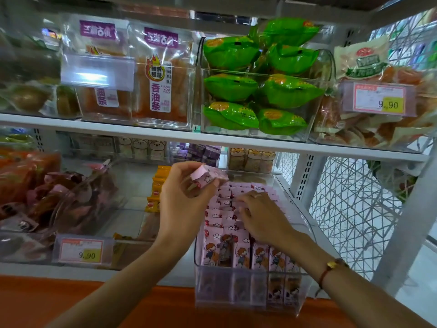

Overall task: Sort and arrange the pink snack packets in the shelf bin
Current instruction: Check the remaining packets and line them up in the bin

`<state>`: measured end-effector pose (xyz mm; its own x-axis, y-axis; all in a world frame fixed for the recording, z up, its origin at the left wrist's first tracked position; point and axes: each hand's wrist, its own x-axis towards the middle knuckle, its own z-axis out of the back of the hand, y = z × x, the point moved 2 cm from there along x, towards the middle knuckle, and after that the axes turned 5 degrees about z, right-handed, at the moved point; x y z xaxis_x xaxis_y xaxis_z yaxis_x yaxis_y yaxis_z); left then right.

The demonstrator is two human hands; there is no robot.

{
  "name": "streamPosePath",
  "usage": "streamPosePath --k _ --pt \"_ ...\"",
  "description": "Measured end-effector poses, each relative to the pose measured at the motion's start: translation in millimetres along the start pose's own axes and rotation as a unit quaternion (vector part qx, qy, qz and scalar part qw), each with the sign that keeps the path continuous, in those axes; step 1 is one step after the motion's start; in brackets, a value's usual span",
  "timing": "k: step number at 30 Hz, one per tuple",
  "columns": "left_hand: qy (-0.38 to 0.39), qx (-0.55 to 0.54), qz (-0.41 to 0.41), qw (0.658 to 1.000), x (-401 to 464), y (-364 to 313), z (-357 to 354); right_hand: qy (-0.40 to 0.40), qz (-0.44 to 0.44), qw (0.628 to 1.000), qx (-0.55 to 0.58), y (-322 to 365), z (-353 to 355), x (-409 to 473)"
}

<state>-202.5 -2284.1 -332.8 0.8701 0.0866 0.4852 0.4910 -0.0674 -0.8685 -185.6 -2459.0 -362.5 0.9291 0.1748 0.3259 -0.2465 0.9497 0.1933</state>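
While left hand point(186, 197) pinches one pink packet point(205, 177) raised above clear bin point(248, 290) on lower shelf, pink packets point(227, 233) stand upright in rows inside; right hand point(260, 216), fingers bent, presses onto packet tops mid-bin, w/ bracelet point(331, 268) at wrist.

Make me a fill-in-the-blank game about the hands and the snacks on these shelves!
1. The left hand holds up one ____ snack packet.
2. The right hand rests on the packets inside the clear ____.
3. On the shelf above, the bin straight over the hands holds ____ packets.
4. Each yellow price tag reads ____.

Missing words: pink; bin; green; 9.90
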Motion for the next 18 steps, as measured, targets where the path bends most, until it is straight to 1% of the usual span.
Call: streamPosePath --k 2,4,9,14,18 --pt "0.043 0.023 -0.007 0.999 9.6 2.2 -7.6 0.045 0.0 0.998 -0.039 -3.4 -5.8 4.6" --pt "0.09 0.066 -0.002 0.994 21.4 6.8 -16.2 0.067 0.001 0.997 -0.048 -6.2 -7.9 2.4" --pt "0.195 0.176 0.029 0.964 54.6 27.4 -37.3 0.048 0.024 0.998 -0.029 -10.4 -6.8 -19.1" --pt "0.263 0.294 0.031 0.918 79.3 40.2 -51.4 0.012 0.048 0.998 -0.029 -10.8 -9.7 -28.4" --pt "0.289 0.435 -0.023 0.852 90.8 42.2 -63.0 -0.003 0.057 0.998 -0.014 -12.7 -11.5 -31.4"
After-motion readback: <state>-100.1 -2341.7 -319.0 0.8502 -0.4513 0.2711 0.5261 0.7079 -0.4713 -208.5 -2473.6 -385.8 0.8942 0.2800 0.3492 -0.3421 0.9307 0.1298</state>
